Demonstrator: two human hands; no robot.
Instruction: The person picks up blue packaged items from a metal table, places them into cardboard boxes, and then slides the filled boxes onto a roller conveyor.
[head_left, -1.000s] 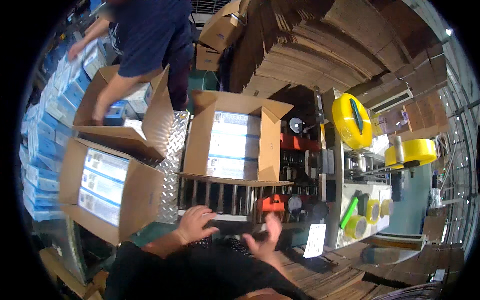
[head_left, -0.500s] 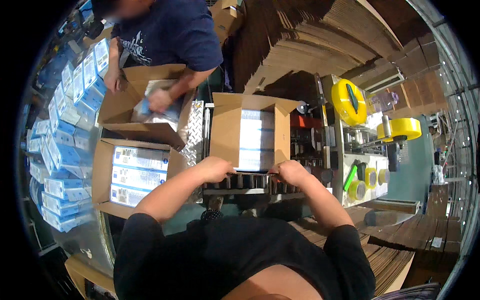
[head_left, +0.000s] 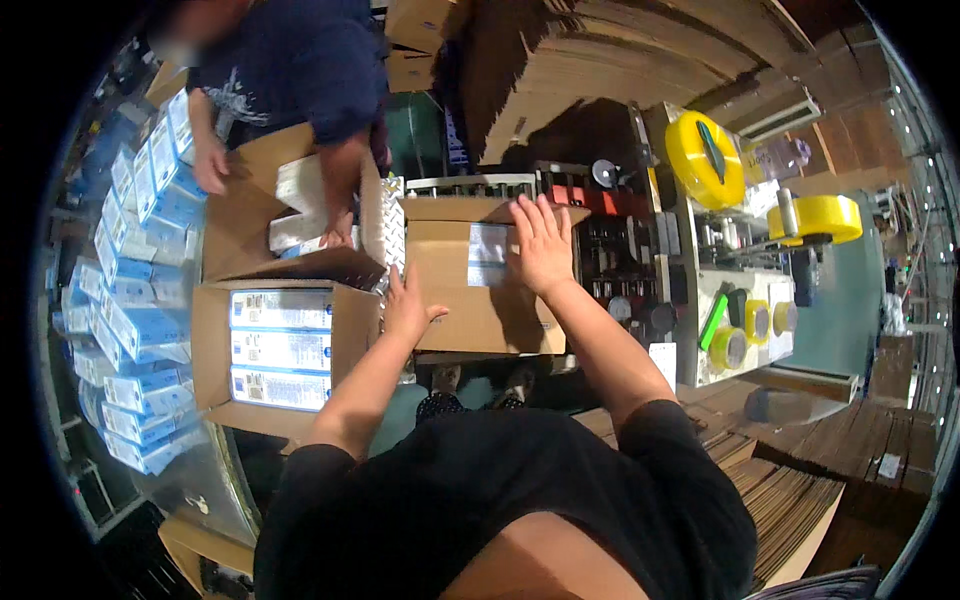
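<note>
A cardboard box [head_left: 480, 322] stands in front of me on the roller conveyor, its near flap folded inward over the opening. Past that flap, white-and-blue packs [head_left: 488, 243] still show in a small gap. My left hand [head_left: 406, 308] is at the box's left edge, thumb and fingers apart, holding nothing. On the right side, my right hand [head_left: 543, 245] lies with fingers stretched out over the right flap near the far corner. Left of this box is a second open box [head_left: 210, 350] holding white-and-blue cartons [head_left: 282, 345].
Across on the left, a person [head_left: 290, 80] reaches into another open box [head_left: 240, 225]. Many blue-and-white cartons [head_left: 140, 320] are stacked at far left. To the right, yellow tape rolls [head_left: 690, 150] sit by a metal bench [head_left: 690, 340]. Flattened cardboard stacks [head_left: 600, 90] stand behind.
My hands have let go of the near edge and moved forward; the near flap now lies folded inward. The co-worker's hand has shifted within the far-left box.
</note>
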